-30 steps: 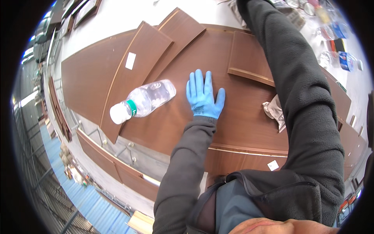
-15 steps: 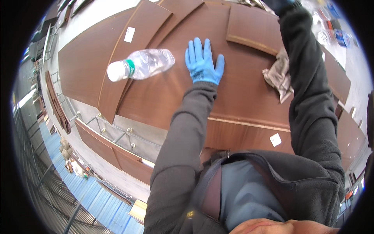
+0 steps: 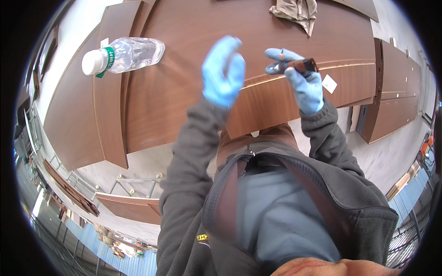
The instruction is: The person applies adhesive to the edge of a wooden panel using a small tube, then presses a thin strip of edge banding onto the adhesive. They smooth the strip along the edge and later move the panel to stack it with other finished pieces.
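Note:
My left hand [image 3: 223, 76] wears a blue glove and hovers over the brown wooden panel [image 3: 177, 99], its fingers curved and thumb apart, holding nothing; it is slightly blurred. My right hand [image 3: 307, 92], gloved in the same blue, grips a short dark brown-black tube [image 3: 305, 66] between thumb and fingers, above the panel's near edge. I cannot tell exactly what kind of thing the tube is. A clear plastic bottle [image 3: 138, 54] with a white cap and green band stands on the panels, left of my left hand.
A crumpled beige cloth [image 3: 297, 14] lies on the panel at the far side. More brown boards [image 3: 73, 119] overlap at the left. A white label [image 3: 329, 83] is on the near panel edge. Brown panels [image 3: 396, 92] stand at the right, and a metal frame [image 3: 138, 181] lower left.
My left hand has lifted off the panel and curled its fingers. My right hand has come back from the far right, now with the dark tube in it. The view has shifted.

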Available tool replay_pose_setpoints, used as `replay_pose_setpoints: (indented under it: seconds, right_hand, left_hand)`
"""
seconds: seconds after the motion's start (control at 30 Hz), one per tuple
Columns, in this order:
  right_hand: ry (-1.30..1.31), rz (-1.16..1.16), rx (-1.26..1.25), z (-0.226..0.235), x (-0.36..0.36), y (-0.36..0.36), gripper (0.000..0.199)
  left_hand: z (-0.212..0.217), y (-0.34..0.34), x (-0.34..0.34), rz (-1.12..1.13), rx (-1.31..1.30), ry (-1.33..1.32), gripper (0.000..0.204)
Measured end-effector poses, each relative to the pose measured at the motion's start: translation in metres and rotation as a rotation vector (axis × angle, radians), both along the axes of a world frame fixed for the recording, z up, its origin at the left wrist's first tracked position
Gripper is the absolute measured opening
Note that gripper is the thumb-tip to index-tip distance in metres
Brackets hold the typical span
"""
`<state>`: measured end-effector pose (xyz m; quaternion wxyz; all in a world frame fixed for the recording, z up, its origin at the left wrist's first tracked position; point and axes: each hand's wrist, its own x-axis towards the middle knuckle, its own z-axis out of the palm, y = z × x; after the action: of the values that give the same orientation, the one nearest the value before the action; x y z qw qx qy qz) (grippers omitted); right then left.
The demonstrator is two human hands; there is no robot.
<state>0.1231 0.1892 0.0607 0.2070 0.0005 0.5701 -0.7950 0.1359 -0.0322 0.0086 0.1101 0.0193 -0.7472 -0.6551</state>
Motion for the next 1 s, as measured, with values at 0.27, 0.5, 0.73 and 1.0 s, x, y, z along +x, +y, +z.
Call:
replay_pose_setpoints:
  seconds: [0.27, 0.5, 0.73, 1.0]
  right_hand:
    - [0.066, 0.063, -0.088, -0.023, 0.073, -0.009, 0.043]
    - [0.322, 0.135, 0.301, -0.022, 0.071, 0.022, 0.036]
    - [-0.101, -0.052, 0.077, -0.022, 0.076, 0.028, 0.026]
    - [-0.543, -0.007, 0.127, -0.014, 0.047, 0.027, 0.02]
  left_hand:
    - [0.032, 0.028, 0.082, -0.362, 0.003, -0.239, 0.042]
    - [0.028, 0.027, 0.081, -0.434, -0.174, -0.113, 0.033]
    - [0.025, 0.03, 0.061, -0.571, -0.162, -0.007, 0.031]
    - [0.025, 0.035, 0.046, -0.66, 0.199, -0.473, 0.02]
